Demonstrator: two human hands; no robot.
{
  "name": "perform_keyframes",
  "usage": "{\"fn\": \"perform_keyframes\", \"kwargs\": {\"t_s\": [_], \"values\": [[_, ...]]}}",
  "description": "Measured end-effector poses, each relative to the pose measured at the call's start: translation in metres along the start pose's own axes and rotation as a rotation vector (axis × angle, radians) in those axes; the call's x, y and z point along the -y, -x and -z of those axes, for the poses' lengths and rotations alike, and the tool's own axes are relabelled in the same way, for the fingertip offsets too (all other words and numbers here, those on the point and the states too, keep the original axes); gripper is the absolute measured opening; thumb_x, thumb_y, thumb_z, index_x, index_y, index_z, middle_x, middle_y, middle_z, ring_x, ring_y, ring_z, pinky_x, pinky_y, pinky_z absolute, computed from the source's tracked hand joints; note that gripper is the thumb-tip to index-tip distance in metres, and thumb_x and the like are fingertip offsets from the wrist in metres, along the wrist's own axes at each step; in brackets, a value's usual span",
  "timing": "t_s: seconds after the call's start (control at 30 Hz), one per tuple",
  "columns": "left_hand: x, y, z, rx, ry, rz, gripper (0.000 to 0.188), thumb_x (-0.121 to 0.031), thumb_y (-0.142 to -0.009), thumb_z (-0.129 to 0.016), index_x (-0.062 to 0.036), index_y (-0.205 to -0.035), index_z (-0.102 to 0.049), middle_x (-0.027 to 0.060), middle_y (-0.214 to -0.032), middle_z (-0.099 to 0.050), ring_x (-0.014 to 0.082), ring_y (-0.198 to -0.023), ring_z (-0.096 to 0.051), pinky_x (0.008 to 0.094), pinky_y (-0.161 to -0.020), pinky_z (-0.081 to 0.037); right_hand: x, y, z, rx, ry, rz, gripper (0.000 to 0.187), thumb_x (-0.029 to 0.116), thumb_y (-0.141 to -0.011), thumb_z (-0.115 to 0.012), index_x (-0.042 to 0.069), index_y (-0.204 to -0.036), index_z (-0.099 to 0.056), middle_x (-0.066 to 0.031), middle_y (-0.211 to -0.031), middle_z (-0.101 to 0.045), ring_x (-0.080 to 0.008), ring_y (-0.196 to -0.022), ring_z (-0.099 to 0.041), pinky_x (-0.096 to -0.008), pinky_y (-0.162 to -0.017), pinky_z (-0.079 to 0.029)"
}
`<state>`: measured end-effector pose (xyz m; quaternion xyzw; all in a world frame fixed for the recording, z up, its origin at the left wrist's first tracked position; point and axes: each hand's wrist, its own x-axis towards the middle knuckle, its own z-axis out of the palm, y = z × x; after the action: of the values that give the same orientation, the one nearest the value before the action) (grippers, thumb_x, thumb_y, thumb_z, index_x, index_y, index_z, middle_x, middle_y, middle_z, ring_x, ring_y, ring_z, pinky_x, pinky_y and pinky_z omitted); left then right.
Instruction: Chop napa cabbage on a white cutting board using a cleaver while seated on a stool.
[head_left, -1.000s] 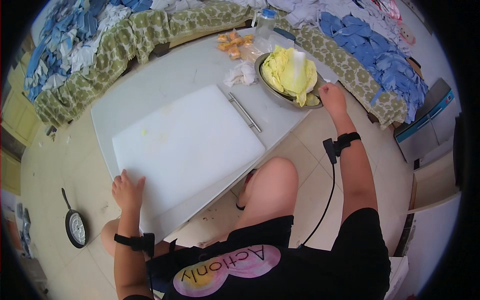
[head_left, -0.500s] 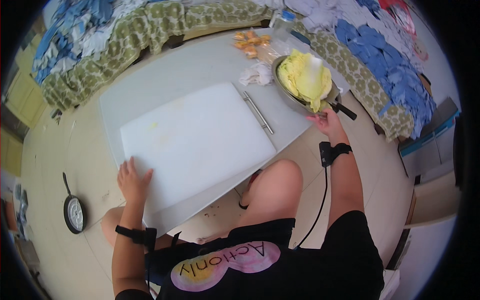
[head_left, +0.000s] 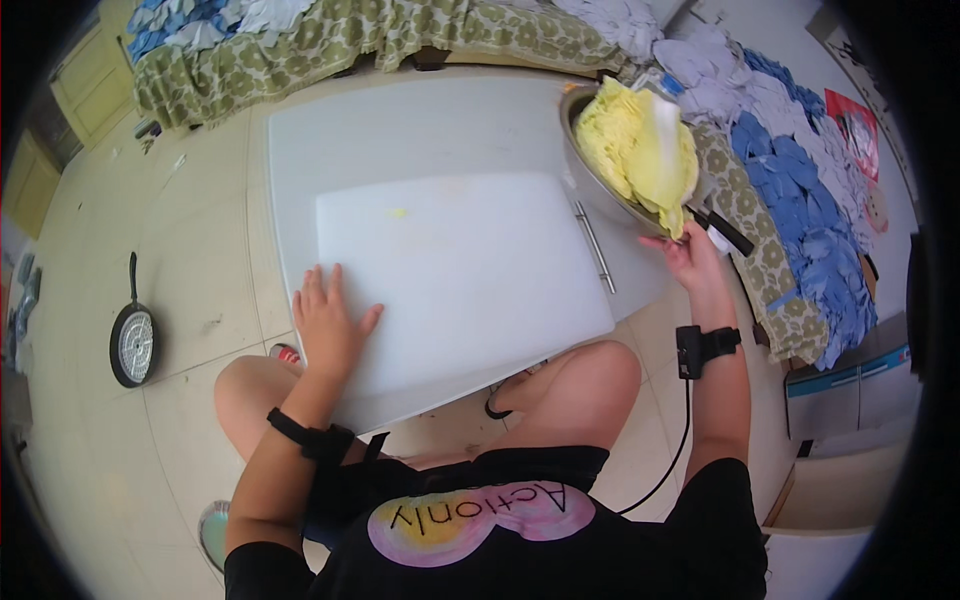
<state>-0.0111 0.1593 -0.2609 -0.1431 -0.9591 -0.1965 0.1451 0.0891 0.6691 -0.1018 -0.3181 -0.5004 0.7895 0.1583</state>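
My left hand [head_left: 335,325] lies flat with spread fingers on the left edge of a large white cutting board [head_left: 455,285]. At the right, my right hand [head_left: 688,260] grips the near rim of a metal bowl [head_left: 602,172], its fingers partly hidden under the rim. The bowl holds yellow-green cabbage leaves [head_left: 630,145], with one pale-ribbed leaf hanging over the near side. A black handle [head_left: 728,232] sticks out just right of the bowl; what it belongs to is hidden. A small yellow scrap [head_left: 400,212] lies on the board.
A metal bar handle [head_left: 594,248] runs along the board's right side on the pale table [head_left: 430,125]. A black pan [head_left: 134,345] lies on the floor at left. Cloth-covered seats [head_left: 240,80] piled with blue and white fabric [head_left: 790,190] stand behind and at right.
The view has turned, shifting the scene rightward. My right hand has moved the bowl over toward the board side; it now covers the white cloth and most of the orange items. My left hand stays on the board.
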Motion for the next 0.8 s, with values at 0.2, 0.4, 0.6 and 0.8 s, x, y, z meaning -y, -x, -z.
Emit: {"fn": "perform_keyframes", "kwargs": {"t_s": [0.2, 0.4, 0.6, 0.8], "values": [[-0.005, -0.006, 0.021, 0.005, 0.084, -0.029, 0.071, -0.043, -0.075, -0.079, -0.0035, -0.130, -0.057, 0.0247, -0.131, -0.053, 0.0416, -0.133, -0.041, 0.0546, -0.114, -0.025, -0.056, -0.063, -0.122, 0.235, -0.081, -0.170, 0.035, 0.010, -0.092, -0.048, -0.010, -0.120, -0.053, -0.0263, -0.113, -0.060, -0.0432, -0.099, -0.066, -0.0219, -0.046, -0.055], [0.014, -0.018, 0.011, -0.134, 0.238, -0.043, 0.041, -0.031, -0.076, -0.078, -0.0089, -0.109, -0.065, 0.0193, -0.124, -0.056, 0.0416, -0.131, -0.042, 0.0580, -0.111, -0.026, -0.140, -0.080, -0.251, 0.255, -0.101, -0.334, 0.020, 0.010, -0.090, -0.051, -0.008, -0.088, -0.060, -0.0188, -0.088, -0.064, -0.0441, -0.098, -0.067, -0.0185, -0.048, -0.055], [0.019, -0.033, 0.013, -0.160, 0.305, 0.033, 0.042, -0.028, -0.077, -0.077, -0.0088, -0.112, -0.064, 0.0205, -0.127, -0.054, 0.0427, -0.131, -0.041, 0.0571, -0.112, -0.027, -0.187, -0.094, -0.315, 0.296, -0.036, -0.333, 0.031, 0.013, -0.091, -0.048, -0.006, -0.116, -0.048, -0.0248, -0.107, -0.059, -0.0460, -0.096, -0.066, -0.0233, -0.050, -0.056], [0.025, -0.030, 0.008, -0.122, 0.328, 0.068, 0.045, -0.027, -0.077, -0.076, -0.0077, -0.115, -0.062, 0.0197, -0.129, -0.052, 0.0425, -0.131, -0.041, 0.0555, -0.111, -0.028, -0.191, -0.060, -0.342, 0.277, 0.055, -0.325, 0.032, 0.019, -0.094, -0.048, -0.009, -0.104, -0.059, -0.0206, -0.096, -0.066, -0.0347, -0.091, -0.069, -0.0251, -0.050, -0.054]]}}
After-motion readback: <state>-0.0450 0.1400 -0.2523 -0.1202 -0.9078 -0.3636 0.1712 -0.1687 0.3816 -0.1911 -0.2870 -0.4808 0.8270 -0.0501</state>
